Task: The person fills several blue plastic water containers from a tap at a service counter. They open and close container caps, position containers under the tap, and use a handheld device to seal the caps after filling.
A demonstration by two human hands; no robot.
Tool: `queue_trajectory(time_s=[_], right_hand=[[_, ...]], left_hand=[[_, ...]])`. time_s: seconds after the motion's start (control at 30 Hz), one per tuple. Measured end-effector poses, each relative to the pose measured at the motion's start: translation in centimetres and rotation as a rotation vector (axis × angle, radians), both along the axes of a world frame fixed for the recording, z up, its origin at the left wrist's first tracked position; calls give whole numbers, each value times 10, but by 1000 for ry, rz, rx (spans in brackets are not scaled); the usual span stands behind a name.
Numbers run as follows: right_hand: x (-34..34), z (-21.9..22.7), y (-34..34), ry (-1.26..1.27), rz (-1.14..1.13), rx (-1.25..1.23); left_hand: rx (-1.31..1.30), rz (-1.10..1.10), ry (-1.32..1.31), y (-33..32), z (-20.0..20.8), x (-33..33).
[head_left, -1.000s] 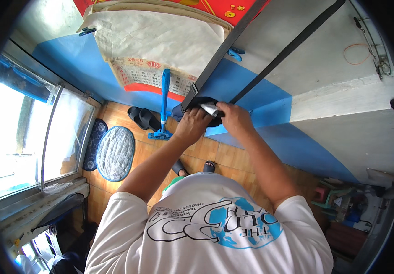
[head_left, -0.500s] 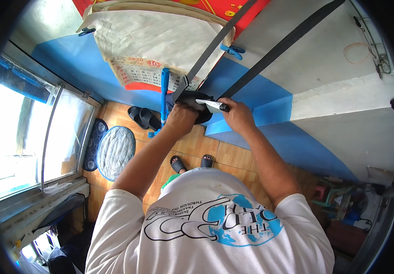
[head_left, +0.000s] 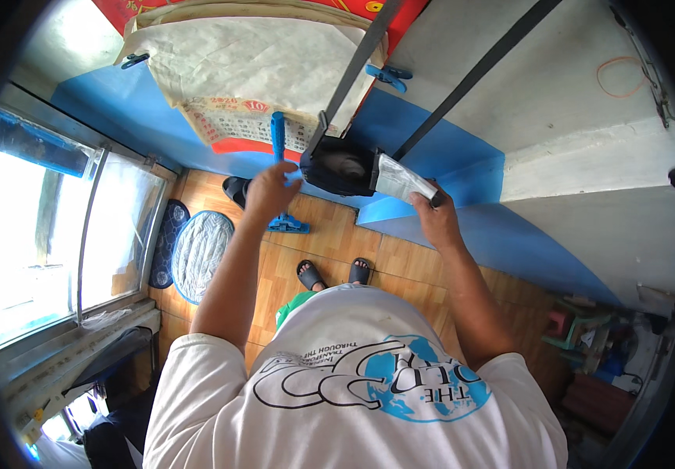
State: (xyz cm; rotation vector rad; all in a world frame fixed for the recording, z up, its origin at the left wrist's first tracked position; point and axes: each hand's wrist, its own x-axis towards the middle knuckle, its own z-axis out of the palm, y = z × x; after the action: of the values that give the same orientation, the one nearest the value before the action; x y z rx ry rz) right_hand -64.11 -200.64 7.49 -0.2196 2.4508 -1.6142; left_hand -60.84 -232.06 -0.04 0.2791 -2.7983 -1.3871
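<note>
Black bag (head_left: 331,173) hangs, silvery packet (head_left: 401,178) in grasp

Before the blue wall (head_left: 392,117), two dark straps (head_left: 474,76) bear the bag. At its right edge we hold the packet, near end gripped by our right hand (head_left: 440,223); our left hand (head_left: 270,189) is released, fingers bent.

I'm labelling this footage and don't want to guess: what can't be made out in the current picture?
All in the head view:
Black bag: contents, lost in its dark interior.
Pale packet: the part covered by the right hand.
Blue floor tool: middle of its handle, behind the left hand.
Dark straps: upper ends, cut off by the top edge.
Clutter at lower right: too dark and small.
</note>
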Motion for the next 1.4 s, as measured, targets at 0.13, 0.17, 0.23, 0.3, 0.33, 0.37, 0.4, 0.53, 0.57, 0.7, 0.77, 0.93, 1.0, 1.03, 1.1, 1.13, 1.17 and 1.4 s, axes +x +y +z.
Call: queue_trajectory(time_s=[0.13, 0.17, 0.23, 0.3, 0.33, 0.37, 0.4, 0.53, 0.57, 0.7, 0.77, 0.93, 1.0, 1.03, 1.1, 1.13, 1.17, 1.4], right_hand=[[-14, -13, 3, -179, 64, -103], [-19, -14, 2, -229, 114, -83], [-26, -18, 2, -106, 296, 44], [-29, -28, -3, 245, 558, 251], [-30, -34, -8, 374, 577, 426], [-32, -36, -9, 305, 606, 513], [-35, -29, -15, 237, 633, 600], [-57, -33, -19, -169, 574, 399], [-60, -31, -19, -332, 540, 298], [-70, -20, -33, -531, 608, 88], [-70, -9, -52, -510, 664, 162], [-90, -18, -72, -535, 656, 321], [-99, -26, -71, -564, 667, 348], [-101, -29, -75, -570, 682, 348], [-97, -34, -89, -575, 693, 318], [-102, -42, -85, -591, 642, 286], [-105, -49, -82, -607, 591, 254], [-103, -33, -113, -645, 771, 333]], left_hand=[[109, 53, 64, 34, -59, 5], [114, 59, 34, 39, -64, 0], [125, 68, -26, 46, -69, -10], [-4, 29, -35, 48, -68, -15], [-69, 10, -42, 49, -64, -17], [-64, 48, -12, 50, -61, -19], [-59, 84, 19, 52, -57, -20], [168, 307, 114, 63, -36, -14], [175, 350, 114, 69, -33, -12], [255, 452, 121, 89, -25, -8], [403, 441, 155, 96, -31, -5], [269, 310, 270, 109, -48, 7], [26, 274, 301, 116, -58, 10], [232, 372, 317, 118, -78, 11], [638, 571, 367, 120, -122, 12], [540, 665, 282, 137, -99, 11], [495, 680, 277, 147, -87, 10], [347, 800, 428, 150, -76, 17]])
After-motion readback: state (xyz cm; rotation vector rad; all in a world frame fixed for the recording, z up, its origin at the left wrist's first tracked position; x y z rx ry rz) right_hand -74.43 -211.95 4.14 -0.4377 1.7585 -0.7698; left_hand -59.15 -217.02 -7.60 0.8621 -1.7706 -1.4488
